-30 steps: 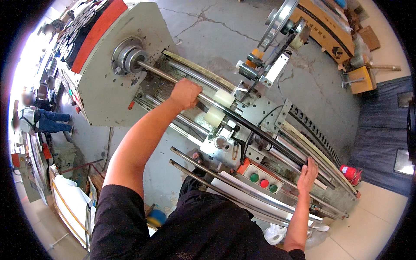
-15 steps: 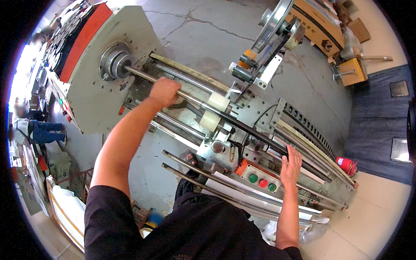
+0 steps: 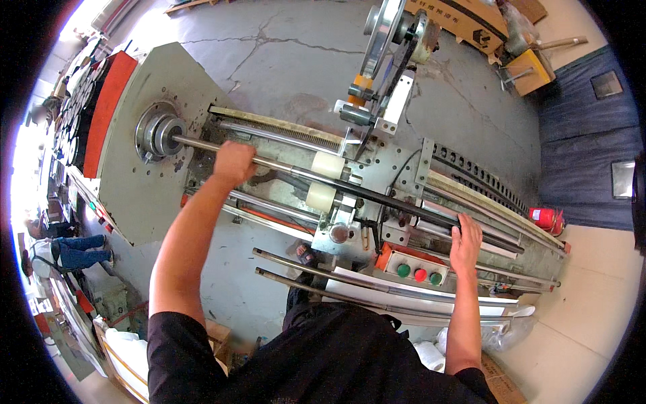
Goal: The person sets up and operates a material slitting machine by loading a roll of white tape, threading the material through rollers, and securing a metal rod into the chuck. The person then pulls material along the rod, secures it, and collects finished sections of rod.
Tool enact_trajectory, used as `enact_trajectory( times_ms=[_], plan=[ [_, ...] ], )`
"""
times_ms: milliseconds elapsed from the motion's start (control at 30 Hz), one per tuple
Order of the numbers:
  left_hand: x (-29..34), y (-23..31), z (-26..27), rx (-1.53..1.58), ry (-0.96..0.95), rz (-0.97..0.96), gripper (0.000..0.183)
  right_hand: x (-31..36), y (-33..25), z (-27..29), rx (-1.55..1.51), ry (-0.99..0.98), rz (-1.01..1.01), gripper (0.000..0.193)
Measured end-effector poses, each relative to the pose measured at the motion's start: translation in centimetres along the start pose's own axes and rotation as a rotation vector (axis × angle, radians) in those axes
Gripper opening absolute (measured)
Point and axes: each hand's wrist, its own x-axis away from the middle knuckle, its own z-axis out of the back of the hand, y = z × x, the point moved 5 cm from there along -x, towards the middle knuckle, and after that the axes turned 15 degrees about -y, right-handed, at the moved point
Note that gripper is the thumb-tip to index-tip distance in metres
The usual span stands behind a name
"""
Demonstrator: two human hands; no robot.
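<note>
A long metal rod (image 3: 274,164), dark and black-wrapped along its right part, runs slantwise from the round chuck (image 3: 161,132) on the machine's left housing. My left hand (image 3: 234,163) is closed round the bare metal stretch not far from the chuck. Farther right, my right hand (image 3: 465,244) lies against the black part of the rod (image 3: 404,205) with its fingers stretched out over it. Between my hands, the rod passes between two white rollers (image 3: 328,163) on a metal carriage (image 3: 334,236). The undersides of both hands are hidden.
Two loose metal rods (image 3: 316,271) lie nearer my body. Beside them is a control box (image 3: 416,268) with green and red buttons. A wheel bracket (image 3: 397,101) rises beyond the carriage. A red fire extinguisher (image 3: 546,219) stands right; a person (image 3: 74,253) is far left.
The whole view has turned slightly, so the machine sits a little lower at left. Both hands stay on the rod at about the same places.
</note>
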Motion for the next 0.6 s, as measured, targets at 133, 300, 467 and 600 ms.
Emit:
enact_trajectory(
  times_ms=[133,300,467,600],
  plan=[
    [0.1,5.6,0.0,0.089,0.053,-0.044,0.017,-0.9,-4.2,-0.8,0.003,0.011,0.066,0.041],
    [0.6,11.0,0.4,0.145,0.125,-0.18,0.024,-2.9,-11.9,-1.5,-0.056,0.024,0.151,0.042],
    [0.2,10.8,-0.1,0.145,0.096,-0.214,0.027,-4.1,-15.7,-2.5,-0.095,0.004,0.17,0.045],
    [0.1,5.5,-0.2,0.099,0.065,-0.177,0.02,-3.7,-14.0,-1.6,-0.078,0.022,0.112,0.046]
  ],
)
